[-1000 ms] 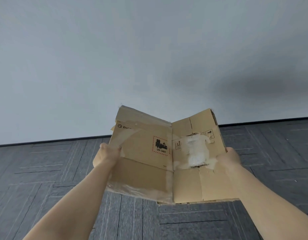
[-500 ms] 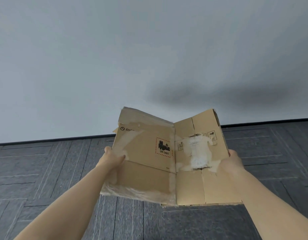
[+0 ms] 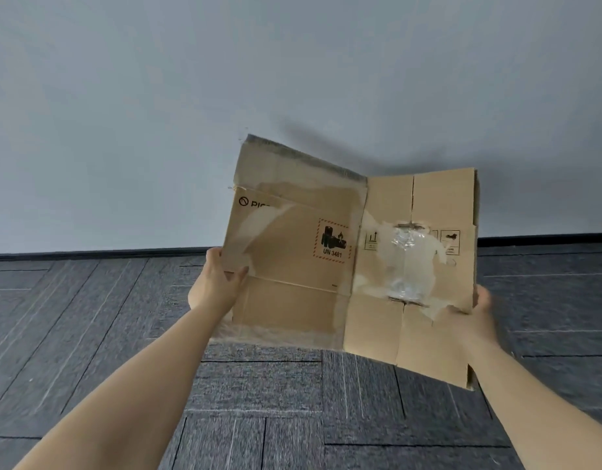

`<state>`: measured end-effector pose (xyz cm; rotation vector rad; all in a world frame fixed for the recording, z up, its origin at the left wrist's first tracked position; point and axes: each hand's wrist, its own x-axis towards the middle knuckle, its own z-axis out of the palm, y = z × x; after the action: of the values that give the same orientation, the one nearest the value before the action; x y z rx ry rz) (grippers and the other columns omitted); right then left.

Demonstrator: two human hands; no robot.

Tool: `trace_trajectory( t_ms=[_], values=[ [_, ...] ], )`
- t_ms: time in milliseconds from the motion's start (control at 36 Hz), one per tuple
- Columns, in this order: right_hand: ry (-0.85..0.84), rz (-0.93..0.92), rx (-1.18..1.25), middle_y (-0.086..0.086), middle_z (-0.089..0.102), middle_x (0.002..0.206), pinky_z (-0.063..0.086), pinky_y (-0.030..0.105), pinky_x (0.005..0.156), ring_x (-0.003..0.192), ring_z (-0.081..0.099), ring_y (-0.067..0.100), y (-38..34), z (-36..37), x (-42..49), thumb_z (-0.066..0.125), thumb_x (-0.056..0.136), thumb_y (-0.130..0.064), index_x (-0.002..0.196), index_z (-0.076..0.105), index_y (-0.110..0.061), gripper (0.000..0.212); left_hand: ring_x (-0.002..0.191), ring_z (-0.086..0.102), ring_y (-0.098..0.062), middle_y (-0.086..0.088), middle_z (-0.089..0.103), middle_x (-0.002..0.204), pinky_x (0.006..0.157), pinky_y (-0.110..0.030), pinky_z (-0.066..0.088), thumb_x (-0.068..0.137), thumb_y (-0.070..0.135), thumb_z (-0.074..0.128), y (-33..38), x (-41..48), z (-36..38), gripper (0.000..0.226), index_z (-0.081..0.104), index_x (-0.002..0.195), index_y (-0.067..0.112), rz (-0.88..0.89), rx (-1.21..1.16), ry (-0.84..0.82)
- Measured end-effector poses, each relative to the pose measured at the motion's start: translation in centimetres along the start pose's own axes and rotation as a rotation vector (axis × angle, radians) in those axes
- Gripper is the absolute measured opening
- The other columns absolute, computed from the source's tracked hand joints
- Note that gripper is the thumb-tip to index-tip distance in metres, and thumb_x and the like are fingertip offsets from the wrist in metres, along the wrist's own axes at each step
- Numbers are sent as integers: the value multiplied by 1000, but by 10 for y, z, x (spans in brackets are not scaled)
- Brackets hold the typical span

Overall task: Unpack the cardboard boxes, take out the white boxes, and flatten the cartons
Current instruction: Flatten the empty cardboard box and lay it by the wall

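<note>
Cardboard, brown and collapsed: the carton [image 3: 292, 266] hangs in the air before the grey wall [image 3: 191, 96], above the dark carpet floor [image 3: 292, 401]. It is stretched between both hands. The left hand [image 3: 218, 286] pinches its left edge, thumb on the printed face; the right hand [image 3: 475, 320], blurred, grips the right edge lower down. Its long axis runs left to right, bent at an upright middle crease, print facing near. Legible: a red-dashed label [image 3: 332, 244] reading "UN 3481", and "PIC", cut off by a tear.
</note>
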<state>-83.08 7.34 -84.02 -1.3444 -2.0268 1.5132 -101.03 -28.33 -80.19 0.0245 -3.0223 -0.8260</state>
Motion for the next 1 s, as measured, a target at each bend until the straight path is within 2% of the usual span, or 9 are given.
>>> trace_trajectory(
  t_ms=[83, 250, 333, 472, 611, 667, 750, 889, 1000],
  values=[
    [-22, -27, -10, 7, 53, 125, 45, 43, 88, 100, 51, 24, 25, 20, 25, 53, 92, -2, 142, 28, -24, 60, 78, 53, -21, 0, 59, 113, 60, -32, 37, 92, 47, 57, -16, 15, 37, 48, 37, 126, 19, -24, 23, 11],
    [-17, -40, -10, 16, 51, 131, 44, 41, 91, 111, 53, 32, 64, 48, 53, 54, 90, 3, 141, 30, -14, 58, 88, 60, -27, 0, 58, 118, 66, -35, 42, 90, 45, 59, -33, 33, 88, 45, 39, 124, 23, -71, 28, 11],
    [-6, -27, 22, 14, 51, 128, 42, 39, 89, 102, 49, 24, 71, 50, 59, 53, 91, 3, 141, 30, -16, 58, 91, 61, -27, 0, 58, 119, 68, -35, 41, 90, 45, 59, -29, 43, 96, 45, 40, 125, 24, -62, 29, 8],
    [21, -18, 69, 12, 48, 132, 41, 43, 91, 103, 46, 23, 74, 55, 69, 51, 94, 0, 142, 27, -21, 58, 95, 61, -27, 0, 57, 120, 67, -36, 42, 90, 47, 60, -15, 61, 99, 51, 40, 130, 22, 11, 11, 43],
    [48, 4, 42, 12, 50, 132, 43, 41, 91, 108, 51, 28, 82, 56, 84, 54, 92, -1, 142, 31, -16, 58, 100, 61, -29, -3, 56, 124, 69, -36, 42, 90, 46, 61, -28, 65, 113, 55, 40, 131, 18, 48, 27, 42],
    [45, 47, 0, 13, 53, 129, 44, 39, 86, 100, 51, 26, 88, 57, 95, 55, 91, -2, 141, 35, -12, 55, 100, 61, -29, -5, 56, 125, 72, -37, 45, 89, 47, 61, -42, 66, 123, 56, 39, 131, 18, -4, 34, 10],
    [-22, 112, -109, 12, 56, 122, 46, 37, 83, 95, 50, 26, 96, 59, 113, 59, 91, -8, 137, 40, -7, 50, 100, 61, -30, -6, 56, 125, 79, -42, 49, 88, 49, 61, -58, 71, 132, 59, 38, 134, 21, -90, 46, -36],
    [-235, 201, -256, 17, 45, 143, 42, 42, 100, 122, 48, 34, 114, 72, 123, 71, 86, -18, 147, 32, -6, 73, 99, 60, -31, -9, 60, 118, 81, -45, 50, 88, 49, 58, -78, 91, 123, 53, 44, 131, 22, -112, 129, -136],
    [-327, 199, -286, 12, 47, 141, 41, 42, 101, 122, 49, 32, 124, 89, 120, 70, 87, -16, 146, 35, -11, 68, 104, 58, -32, -10, 61, 118, 88, -47, 49, 89, 48, 57, -92, 99, 115, 49, 48, 128, 19, -147, 202, -203]
  ],
)
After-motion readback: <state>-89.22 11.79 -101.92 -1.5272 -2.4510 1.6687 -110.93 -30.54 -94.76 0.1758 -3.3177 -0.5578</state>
